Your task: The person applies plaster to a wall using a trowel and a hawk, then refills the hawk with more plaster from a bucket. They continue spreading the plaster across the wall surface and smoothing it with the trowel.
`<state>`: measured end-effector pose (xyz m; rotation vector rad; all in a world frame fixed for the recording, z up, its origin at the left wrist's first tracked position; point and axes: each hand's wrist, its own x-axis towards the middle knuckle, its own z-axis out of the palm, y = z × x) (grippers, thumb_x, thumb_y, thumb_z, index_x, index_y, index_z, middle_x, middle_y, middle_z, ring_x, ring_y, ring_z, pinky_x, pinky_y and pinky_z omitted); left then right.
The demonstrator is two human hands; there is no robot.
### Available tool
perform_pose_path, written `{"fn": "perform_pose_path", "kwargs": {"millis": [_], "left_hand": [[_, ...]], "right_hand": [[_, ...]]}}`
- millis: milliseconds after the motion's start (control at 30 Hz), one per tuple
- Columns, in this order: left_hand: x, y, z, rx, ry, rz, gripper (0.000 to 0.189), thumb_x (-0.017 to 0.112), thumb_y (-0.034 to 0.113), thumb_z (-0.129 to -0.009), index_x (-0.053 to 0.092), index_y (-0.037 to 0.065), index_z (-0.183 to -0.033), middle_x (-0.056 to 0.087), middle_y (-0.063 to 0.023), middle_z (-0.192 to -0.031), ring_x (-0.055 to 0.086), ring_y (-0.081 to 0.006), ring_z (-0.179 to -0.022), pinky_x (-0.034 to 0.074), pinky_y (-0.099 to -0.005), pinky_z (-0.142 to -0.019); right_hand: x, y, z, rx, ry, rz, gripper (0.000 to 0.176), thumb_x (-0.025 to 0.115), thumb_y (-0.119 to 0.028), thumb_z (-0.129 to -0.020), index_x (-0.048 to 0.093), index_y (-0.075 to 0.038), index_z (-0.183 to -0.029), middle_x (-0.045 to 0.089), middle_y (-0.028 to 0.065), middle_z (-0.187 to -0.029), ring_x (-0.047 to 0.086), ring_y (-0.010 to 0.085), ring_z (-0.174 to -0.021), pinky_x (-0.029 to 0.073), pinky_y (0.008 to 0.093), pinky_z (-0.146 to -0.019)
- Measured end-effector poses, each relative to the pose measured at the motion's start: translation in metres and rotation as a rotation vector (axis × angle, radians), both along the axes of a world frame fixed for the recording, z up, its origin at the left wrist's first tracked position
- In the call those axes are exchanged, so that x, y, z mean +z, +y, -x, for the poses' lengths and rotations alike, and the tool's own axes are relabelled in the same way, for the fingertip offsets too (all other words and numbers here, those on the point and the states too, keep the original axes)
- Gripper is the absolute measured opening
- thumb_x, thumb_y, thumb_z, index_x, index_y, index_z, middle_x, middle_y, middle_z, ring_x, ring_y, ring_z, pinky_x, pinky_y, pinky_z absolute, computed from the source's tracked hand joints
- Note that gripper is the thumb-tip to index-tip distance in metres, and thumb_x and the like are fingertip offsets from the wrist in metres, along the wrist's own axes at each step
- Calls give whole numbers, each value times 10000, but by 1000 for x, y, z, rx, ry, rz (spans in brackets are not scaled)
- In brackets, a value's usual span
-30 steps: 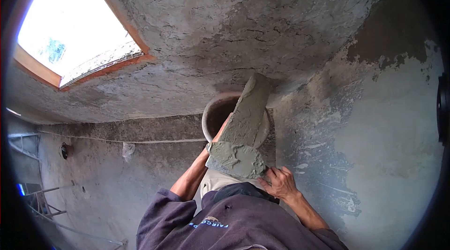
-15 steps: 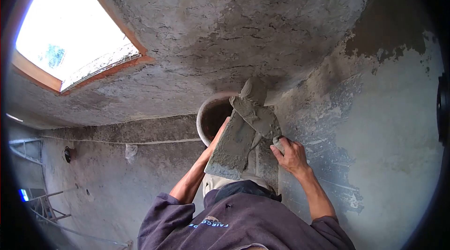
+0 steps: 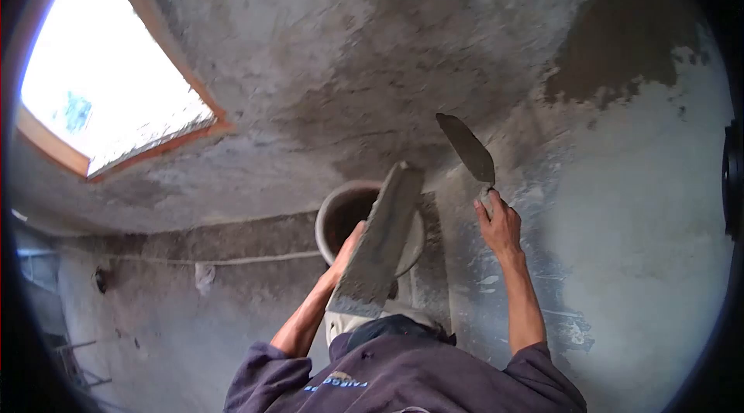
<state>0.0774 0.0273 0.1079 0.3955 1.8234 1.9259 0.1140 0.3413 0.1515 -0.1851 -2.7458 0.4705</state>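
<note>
Right hand [image 3: 500, 227] grips the trowel [image 3: 467, 149], now lifted off the mortar board [image 3: 380, 246] it scraped a moment ago, up right of the bucket [image 3: 335, 215]. Left hand [image 3: 350, 245] grasps that board across the bucket, its fingers mostly hidden.

Both arms reach forward out of purple sleeves [image 3: 260, 366] that end near the elbows. The left forearm [image 3: 306, 316] is bare and slants upward and inward. The left hand [image 3: 350, 241] is raised at its end, mostly hidden, so its grip cannot be made out. The right forearm [image 3: 525, 301] rises almost straight. The right hand [image 3: 502, 228] is lifted higher than the left, well apart from it, fingers curled closed in a firm grip.
</note>
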Motion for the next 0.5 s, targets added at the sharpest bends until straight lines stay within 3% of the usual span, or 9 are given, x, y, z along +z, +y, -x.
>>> {"fn": "perform_pose_path", "kwargs": {"millis": [33, 100, 167, 300, 367, 400, 500], "left_hand": [[-15, -3, 3, -16, 90, 79, 432, 608, 196, -824, 469, 5, -1186, 521, -57, -1088, 452, -142, -994, 382, -303, -876], [-31, 3, 9, 4, -175, -102, 419, 588, 164, -841, 481, 5, -1214, 534, -34, -1075, 476, -109, -942, 414, -278, -812], [-31, 3, 33, -286, -136, -74, 423, 586, 154, -849, 474, 5, -1228, 548, -29, -1058, 479, -83, -916, 421, -262, -781], [-61, 12, 25, -234, -181, -89, 409, 506, 246, -923, 457, 6, -1250, 556, -28, -1053, 486, -80, -905, 424, -265, -783], [-39, 23, 20, -94, -331, -167, 434, 360, 337, -986, 450, 12, -1259, 550, -25, -1062, 496, -95, -896, 425, -268, -786], [-34, 26, 21, -109, -217, -169, 516, 231, 398, -1005, 441, 4, -1265, 546, -21, -1085, 503, -116, -913, 423, -276, -810], [-26, 24, 25, -126, -254, -161, 506, 249, 388, -1002, 438, -1, -1266, 544, -26, -1092, 501, -118, -921, 421, -278, -816]], "right_hand": [[10, 9, 0, -31, 20, -27, 358, 553, -331, -885, 529, -18, -1056, 629, 219, -780, 624, 367, -687, 482, 436, -563], [31, 22, -1, -66, 95, -44, 364, 544, -328, -892, 509, -27, -1093, 634, 217, -808, 623, 371, -709, 481, 437, -585], [56, 36, -6, -152, 86, 24, 360, 544, -328, -890, 515, -23, -1078, 635, 212, -828, 625, 369, -725, 479, 442, -605], [91, 13, -20, -93, 161, 92, 320, 574, -315, -870, 530, -39, -1025, 633, 195, -804, 626, 371, -733, 484, 440, -606], [89, -10, -44, -104, -25, 191, 285, 595, -307, -856, 538, -46, -954, 630, 181, -766, 630, 362, -709, 489, 432, -596], [83, -21, -53, -49, -68, 222, 279, 602, -313, -850, 541, -48, -913, 625, 174, -737, 629, 357, -684, 490, 429, -592], [51, -64, -83, 95, -191, 245, 273, 617, -329, -833, 563, -62, -839, 616, 151, -667, 625, 339, -622, 495, 422, -583]]}}
